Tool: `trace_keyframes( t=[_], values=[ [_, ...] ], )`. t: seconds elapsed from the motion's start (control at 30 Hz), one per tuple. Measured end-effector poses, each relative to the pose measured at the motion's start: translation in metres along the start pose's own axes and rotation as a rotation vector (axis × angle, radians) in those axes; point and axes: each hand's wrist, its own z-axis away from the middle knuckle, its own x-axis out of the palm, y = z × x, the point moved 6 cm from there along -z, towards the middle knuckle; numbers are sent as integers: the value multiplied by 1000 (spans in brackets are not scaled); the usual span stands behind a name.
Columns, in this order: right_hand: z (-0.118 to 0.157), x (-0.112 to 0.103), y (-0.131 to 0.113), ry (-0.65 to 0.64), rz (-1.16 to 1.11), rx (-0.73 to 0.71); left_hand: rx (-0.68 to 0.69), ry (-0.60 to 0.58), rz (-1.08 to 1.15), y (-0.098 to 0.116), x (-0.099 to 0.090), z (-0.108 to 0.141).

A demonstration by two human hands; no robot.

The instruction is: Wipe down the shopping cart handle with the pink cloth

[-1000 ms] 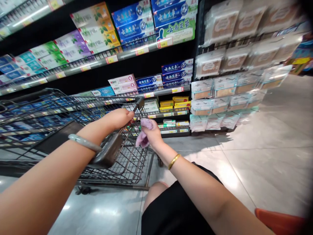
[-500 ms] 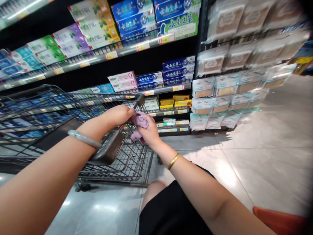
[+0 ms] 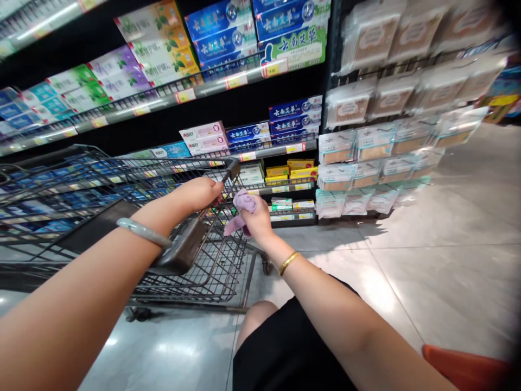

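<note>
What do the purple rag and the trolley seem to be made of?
The purple rag in the right hand looks like soft, matte, fuzzy cloth, bunched in folds. The trolley, gripped by the left hand, looks like dull grey metal wire: a thin grid.

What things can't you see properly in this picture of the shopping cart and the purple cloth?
- Head view: the cart handle, hidden under the left hand that grips it.
- Head view: most of the purple cloth, bunched inside the right hand.
- Head view: the hanging packets on the right rack, too blurred to read.
- Head view: the cart front, cut off by the left edge.
- Head view: the price tags, too small to read.
</note>
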Motion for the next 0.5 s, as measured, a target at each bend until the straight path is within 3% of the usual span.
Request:
trace_keyframes(
  t=[0.07,0.17,0.33,0.5],
  values=[
    [3,2,-13,-23,-22,-113,0,7,-35,1,-1,1],
    [10,12,-34,-170,-53,-332,-24,41,-82,0,-2,1],
    [6,3,-19,-47,2,-99,-16,18,7,-1,0,-1],
    [13,12,-37,-202,-38,-366,-28,48,-78,-1,-2,-1]
  ],
)
